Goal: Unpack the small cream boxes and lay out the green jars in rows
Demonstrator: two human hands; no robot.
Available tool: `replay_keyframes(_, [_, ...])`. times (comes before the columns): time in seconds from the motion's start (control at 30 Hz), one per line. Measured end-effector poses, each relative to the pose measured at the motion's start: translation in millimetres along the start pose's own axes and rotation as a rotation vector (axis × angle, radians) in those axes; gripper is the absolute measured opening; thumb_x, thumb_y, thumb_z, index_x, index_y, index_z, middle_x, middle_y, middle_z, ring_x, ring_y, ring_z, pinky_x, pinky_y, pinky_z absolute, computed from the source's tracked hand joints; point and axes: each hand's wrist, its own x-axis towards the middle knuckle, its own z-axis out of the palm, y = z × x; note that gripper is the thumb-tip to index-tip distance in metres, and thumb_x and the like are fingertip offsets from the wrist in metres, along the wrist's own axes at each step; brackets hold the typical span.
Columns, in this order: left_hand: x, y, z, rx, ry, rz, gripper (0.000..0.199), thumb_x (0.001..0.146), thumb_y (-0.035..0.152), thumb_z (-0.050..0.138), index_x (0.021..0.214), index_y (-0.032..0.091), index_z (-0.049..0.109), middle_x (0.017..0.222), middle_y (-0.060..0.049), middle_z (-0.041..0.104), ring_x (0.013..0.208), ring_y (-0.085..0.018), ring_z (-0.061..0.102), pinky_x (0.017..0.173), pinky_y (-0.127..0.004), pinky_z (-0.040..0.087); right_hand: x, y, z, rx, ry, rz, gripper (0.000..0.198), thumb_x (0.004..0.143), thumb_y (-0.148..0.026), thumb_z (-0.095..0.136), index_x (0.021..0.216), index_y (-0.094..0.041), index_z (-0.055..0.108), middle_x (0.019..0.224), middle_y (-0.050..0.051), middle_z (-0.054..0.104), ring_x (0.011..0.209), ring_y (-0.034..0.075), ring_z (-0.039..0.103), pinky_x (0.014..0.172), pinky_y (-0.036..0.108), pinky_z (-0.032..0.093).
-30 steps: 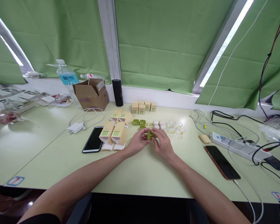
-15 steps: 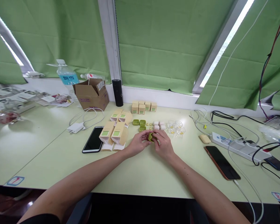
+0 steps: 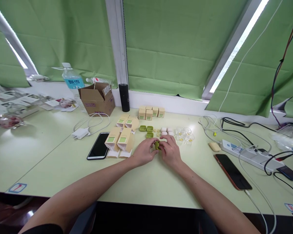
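Note:
Between my two hands is a small green container (image 3: 157, 145), held just above the table. My left hand (image 3: 144, 151) grips its left side with thumb and fingers, and my right hand (image 3: 170, 150) pinches it from the right. Fingertips hide part of it. Right behind stand more green containers (image 3: 149, 128), tiny yellowish pieces (image 3: 158, 130), and small white rounded pieces (image 3: 163, 129). Several clear cups (image 3: 187, 131) with yellow spots inside are to the right. Open cardboard boxes (image 3: 112, 138) with green labels lie left of my left hand.
Closed small boxes (image 3: 148, 114) stand at the back, near a black cylinder (image 3: 124, 97) and an open carton (image 3: 97, 100). A phone (image 3: 98, 146) lies left; another phone (image 3: 232, 171), a power strip (image 3: 251, 156) and cables lie right. The table's front edge is near my forearms.
The green container has turned a little between my fingers, and its open side shows differently. My fingers have shifted slightly on it. The whole view has moved a little.

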Motion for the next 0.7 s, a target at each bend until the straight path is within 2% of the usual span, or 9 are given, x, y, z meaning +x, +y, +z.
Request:
replay_keyframes(0.2, [-1.0, 10.6, -7.9, 0.145, 0.005, -0.023, 0.026, 0.085, 0.025, 0.068, 0.111, 0.021, 0.064, 0.098, -0.005, 0.07, 0.097, -0.025, 0.065, 0.083, -0.035, 0.049, 1.9, -2.2, -3.5, -0.004, 0.025, -0.005, 0.019, 0.095, -0.012, 0.052, 0.089, -0.02, 0.067, 0.111, 0.013, 0.059, 0.11, 0.027, 0.053, 0.063, 0.032, 0.053])
replay_keyframes(0.37, [2.8, 5.7, -8.6, 0.21, -0.093, -0.074, 0.022, 0.082, 0.027, 0.07, 0.103, 0.021, 0.065, 0.092, -0.004, 0.072, 0.094, -0.026, 0.066, 0.076, -0.033, 0.048, 9.2, -2.8, -12.2, 0.05, 0.138, 0.031, 0.015, 0.096, -0.015, 0.054, 0.094, -0.022, 0.068, 0.109, 0.011, 0.057, 0.11, 0.026, 0.054, 0.082, 0.041, 0.055])
replay_keyframes(0.47, [4.4, 4.4, -8.4, 0.237, -0.145, -0.098, 0.024, 0.081, 0.031, 0.07, 0.103, 0.022, 0.066, 0.085, -0.002, 0.071, 0.089, -0.025, 0.067, 0.069, -0.032, 0.046, 16.8, 2.7, -14.2, 0.046, 0.168, 0.068, 0.013, 0.096, -0.019, 0.057, 0.095, -0.023, 0.07, 0.104, 0.009, 0.059, 0.106, 0.026, 0.054, 0.087, 0.043, 0.052])
replay_keyframes(0.53, [4.7, 4.9, -8.5, 0.271, -0.178, -0.088, 0.025, 0.08, 0.03, 0.07, 0.104, 0.023, 0.066, 0.084, -0.003, 0.072, 0.089, -0.026, 0.067, 0.068, -0.032, 0.045, 23.5, 9.5, -12.0, 0.018, 0.106, 0.089, 0.014, 0.096, -0.02, 0.058, 0.091, -0.024, 0.071, 0.101, 0.008, 0.062, 0.103, 0.026, 0.054, 0.086, 0.042, 0.049])
replay_keyframes(0.7, [4.0, 4.3, -7.3, 0.368, -0.201, -0.073, 0.029, 0.078, 0.025, 0.068, 0.106, 0.023, 0.064, 0.09, -0.005, 0.074, 0.09, -0.028, 0.069, 0.069, -0.033, 0.045, 46.2, 28.2, 4.7, -0.144, -0.156, 0.17, 0.016, 0.091, -0.016, 0.064, 0.082, -0.023, 0.075, 0.092, 0.006, 0.069, 0.096, 0.025, 0.052, 0.081, 0.04, 0.04])
